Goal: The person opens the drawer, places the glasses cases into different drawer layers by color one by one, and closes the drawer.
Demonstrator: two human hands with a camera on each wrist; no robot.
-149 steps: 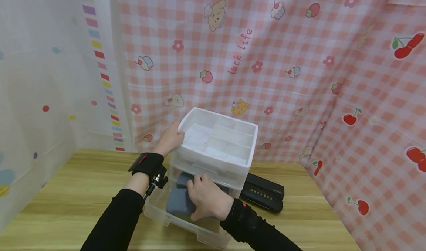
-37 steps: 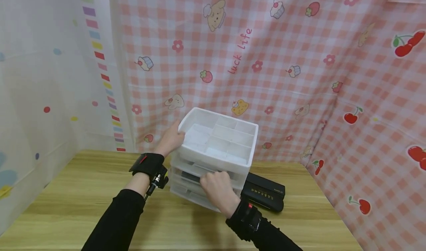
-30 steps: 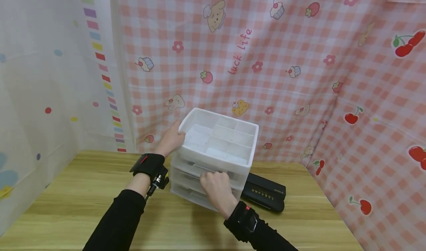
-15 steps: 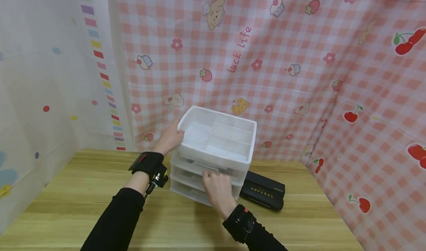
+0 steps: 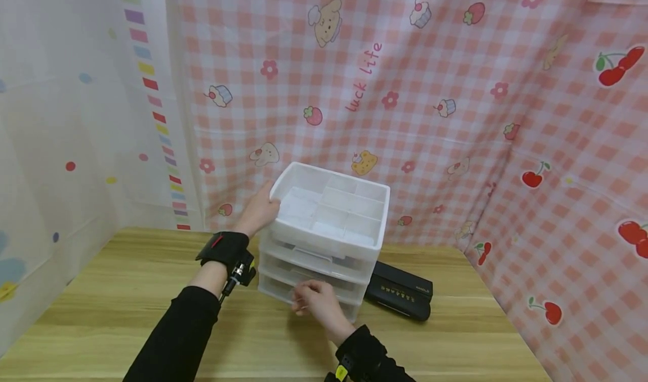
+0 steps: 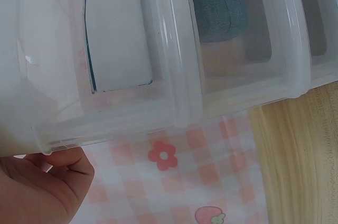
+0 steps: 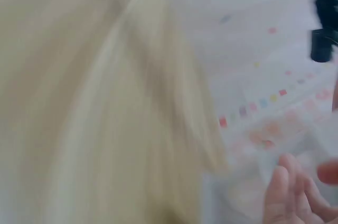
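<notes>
Translucent white plastic forms the drawer unit (image 5: 326, 237), which we see in the head view standing on the wooden table (image 5: 466, 337). The left hand (image 5: 259, 209) grips its upper left side; the right hand (image 5: 320, 304) is at the bottom drawer (image 5: 275, 289), and we cannot tell whether they touch. If the left hand slackened, a hard pull low down could drag the unit, perhaps into the black case (image 5: 401, 292) beside it.

In the left wrist view, we find a blue-grey item (image 6: 219, 7) inside; a jerk might shift it.

In the blurred right wrist view, we see fingers (image 7: 277, 197) together, thumb apart, clamped on nothing visible; hurried closing could nip them.
</notes>
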